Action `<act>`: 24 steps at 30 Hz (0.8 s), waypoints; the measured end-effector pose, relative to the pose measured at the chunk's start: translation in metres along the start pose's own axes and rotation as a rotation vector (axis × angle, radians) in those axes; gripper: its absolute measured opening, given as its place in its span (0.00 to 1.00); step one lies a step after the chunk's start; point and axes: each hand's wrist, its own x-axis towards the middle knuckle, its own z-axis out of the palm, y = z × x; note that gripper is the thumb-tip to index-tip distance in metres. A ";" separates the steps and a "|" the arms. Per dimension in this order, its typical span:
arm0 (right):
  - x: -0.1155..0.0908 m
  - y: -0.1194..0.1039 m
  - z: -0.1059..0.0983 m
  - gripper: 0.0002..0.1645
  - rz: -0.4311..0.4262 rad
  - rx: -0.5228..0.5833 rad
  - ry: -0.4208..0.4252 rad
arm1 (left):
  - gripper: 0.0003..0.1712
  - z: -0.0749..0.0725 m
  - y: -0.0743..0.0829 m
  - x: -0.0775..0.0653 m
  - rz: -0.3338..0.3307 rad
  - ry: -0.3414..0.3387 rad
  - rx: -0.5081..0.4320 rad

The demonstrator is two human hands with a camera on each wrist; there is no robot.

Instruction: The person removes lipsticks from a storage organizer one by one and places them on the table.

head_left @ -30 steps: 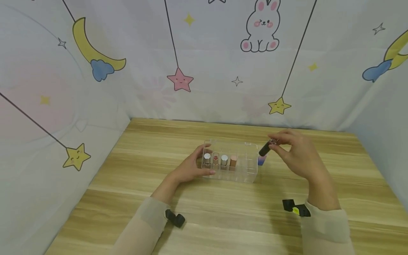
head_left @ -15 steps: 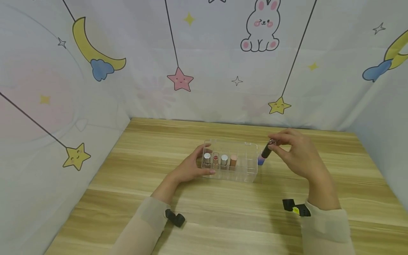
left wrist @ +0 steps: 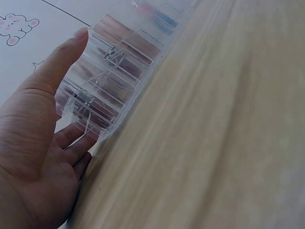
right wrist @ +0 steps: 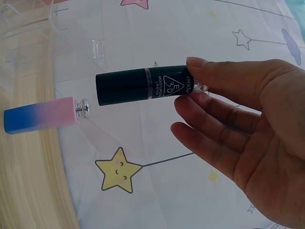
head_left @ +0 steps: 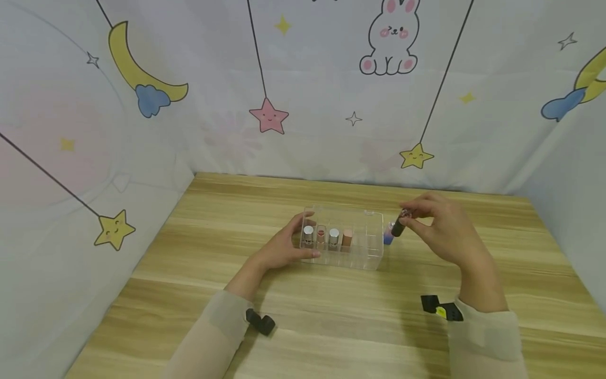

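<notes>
My left hand [head_left: 281, 248] holds the left end of a clear plastic lipstick organizer [head_left: 358, 261], thumb across its front and fingers behind. Several lipsticks stand in its left slots, among them a silver-capped lipstick [head_left: 333, 236] and a copper-coloured lipstick [head_left: 347, 237]. Beyond the organizer's right end, my right hand [head_left: 442, 229] pinches a dark lipstick tube [right wrist: 124, 87] by its clear end, between thumb and fingertips. White lettering shows on that tube, tilted above the table. A pink-to-blue lipstick [right wrist: 43, 115] with a clear knob stands on the table close to the tube's lower end.
The wood-grain table [head_left: 312, 321] carries the organizer, whose right slots hold no lipsticks. A white cloth [head_left: 326, 152] printed with stars, moons and a rabbit hangs behind the table and along its sides. Black cameras sit at both wrists.
The dark lipstick tube has shifted slightly right and down in my right hand, so more of the pink-to-blue lipstick shows. My left hand stays on the organizer.
</notes>
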 end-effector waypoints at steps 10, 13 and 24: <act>0.000 0.001 -0.003 0.17 0.029 0.020 -0.076 | 0.60 -0.001 0.000 0.000 0.000 -0.003 -0.008; 0.000 0.001 -0.004 0.16 0.043 0.025 -0.112 | 0.60 0.000 0.000 0.000 -0.005 -0.004 -0.007; 0.001 0.005 -0.003 0.11 0.059 0.031 -0.185 | 0.60 0.000 -0.001 0.001 0.006 0.001 -0.007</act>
